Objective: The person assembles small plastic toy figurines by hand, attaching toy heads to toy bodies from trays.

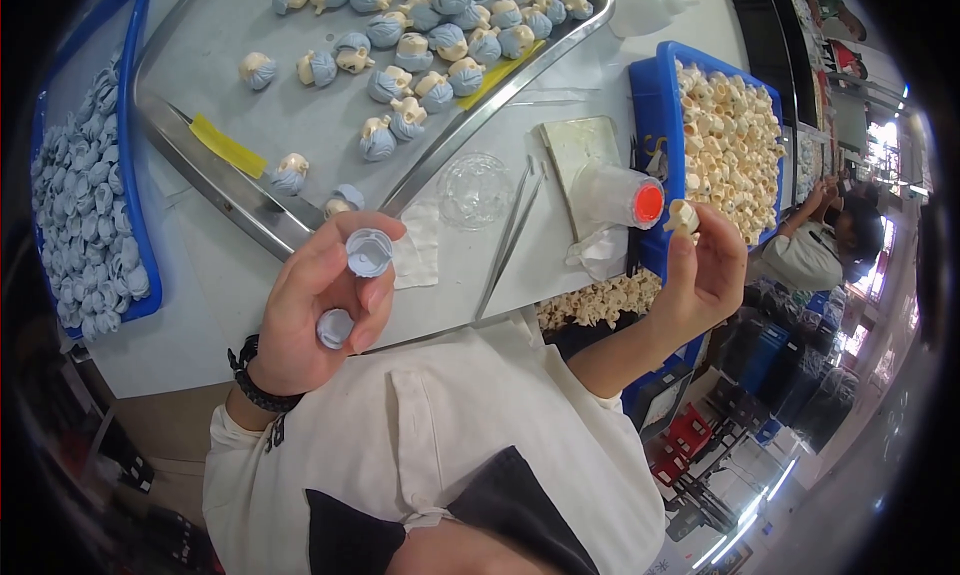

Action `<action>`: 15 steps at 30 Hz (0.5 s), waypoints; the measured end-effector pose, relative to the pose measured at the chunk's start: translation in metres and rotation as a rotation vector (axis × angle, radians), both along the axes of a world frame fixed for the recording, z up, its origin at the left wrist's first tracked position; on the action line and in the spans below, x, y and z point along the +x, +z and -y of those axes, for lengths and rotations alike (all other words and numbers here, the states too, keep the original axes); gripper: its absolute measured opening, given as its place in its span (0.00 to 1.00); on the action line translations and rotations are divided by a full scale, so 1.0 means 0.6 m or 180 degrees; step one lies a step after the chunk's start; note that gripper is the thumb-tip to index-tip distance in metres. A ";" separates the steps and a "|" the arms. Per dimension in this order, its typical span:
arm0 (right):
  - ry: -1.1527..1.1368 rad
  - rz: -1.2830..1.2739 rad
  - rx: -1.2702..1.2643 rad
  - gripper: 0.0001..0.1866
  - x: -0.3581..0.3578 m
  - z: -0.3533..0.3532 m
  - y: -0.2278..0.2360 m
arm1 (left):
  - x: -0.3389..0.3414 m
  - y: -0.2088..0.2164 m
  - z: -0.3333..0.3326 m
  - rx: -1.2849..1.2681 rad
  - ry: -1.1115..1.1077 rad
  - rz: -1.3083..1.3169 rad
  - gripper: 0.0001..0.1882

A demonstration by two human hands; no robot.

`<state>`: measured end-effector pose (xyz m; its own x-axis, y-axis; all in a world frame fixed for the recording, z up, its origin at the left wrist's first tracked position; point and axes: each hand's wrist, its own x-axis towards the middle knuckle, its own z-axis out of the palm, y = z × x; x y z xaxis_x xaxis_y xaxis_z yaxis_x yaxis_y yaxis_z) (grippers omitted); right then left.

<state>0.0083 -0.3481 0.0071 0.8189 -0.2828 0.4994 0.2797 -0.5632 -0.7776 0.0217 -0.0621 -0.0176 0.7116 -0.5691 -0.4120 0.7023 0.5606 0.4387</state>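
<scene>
Two pale blue-grey doll hair pieces are in my left hand [305, 305]. One hair piece [369, 253], its hollow side showing, sits between thumb and fingers; the other hair piece [334, 328] rests lower against the palm. My right hand [705, 270] pinches a small cream doll head piece [682, 218] between thumb and fingertips, beside the blue bin [660, 115] full of similar cream pieces. Close beyond my left hand, at the metal tray's [225, 213] near corner, lie heads joined with blue hair [290, 173].
A blue bin [140, 230] of hair pieces stands at left. Several assembled heads [413, 51] fill the tray's far part. Tweezers [512, 240], a clear dish [473, 190] and a red-topped plastic container [618, 195] lie between my hands. Another person [825, 240] sits at far right.
</scene>
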 end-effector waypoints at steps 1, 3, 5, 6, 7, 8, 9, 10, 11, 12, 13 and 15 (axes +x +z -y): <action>-0.0051 -0.0035 0.0082 0.13 -0.001 0.000 0.000 | 0.000 0.000 0.000 0.0010 -0.0001 0.0000 0.20; -0.0101 -0.0077 0.0162 0.13 -0.003 0.000 0.000 | 0.001 0.002 0.000 0.0019 -0.0004 -0.0030 0.20; -0.0182 -0.0188 0.0179 0.13 -0.006 0.003 0.000 | 0.001 0.004 0.000 0.0028 -0.0008 -0.0064 0.20; -0.0180 -0.0193 0.0179 0.13 -0.008 0.004 -0.001 | 0.002 0.004 0.000 0.0017 -0.0010 -0.0046 0.20; -0.0223 -0.0239 0.0143 0.13 -0.009 0.005 -0.001 | 0.002 0.004 -0.001 0.0006 -0.0013 -0.0028 0.20; -0.0266 -0.0284 0.0106 0.13 -0.009 0.006 -0.001 | 0.002 0.004 -0.001 0.0006 -0.0010 -0.0032 0.20; -0.0262 -0.0287 0.0105 0.13 -0.009 0.009 0.000 | 0.002 0.003 -0.001 0.0000 -0.0014 -0.0037 0.21; -0.0250 -0.0269 -0.0176 0.13 -0.008 0.013 0.001 | 0.002 0.003 -0.001 -0.0005 -0.0017 -0.0041 0.21; -0.0238 -0.0250 -0.0457 0.13 -0.008 0.015 0.001 | 0.002 0.003 0.000 -0.0007 -0.0014 -0.0043 0.21; -0.0233 -0.0252 -0.0451 0.13 -0.008 0.013 0.004 | 0.002 0.003 0.000 -0.0002 -0.0011 -0.0049 0.21; -0.0207 -0.0396 -0.0866 0.13 -0.007 0.010 0.012 | 0.002 0.002 0.000 0.0003 -0.0008 -0.0054 0.21; -0.0181 -0.0539 -0.1283 0.14 -0.006 0.008 0.020 | 0.002 0.002 0.000 0.0000 -0.0017 -0.0055 0.21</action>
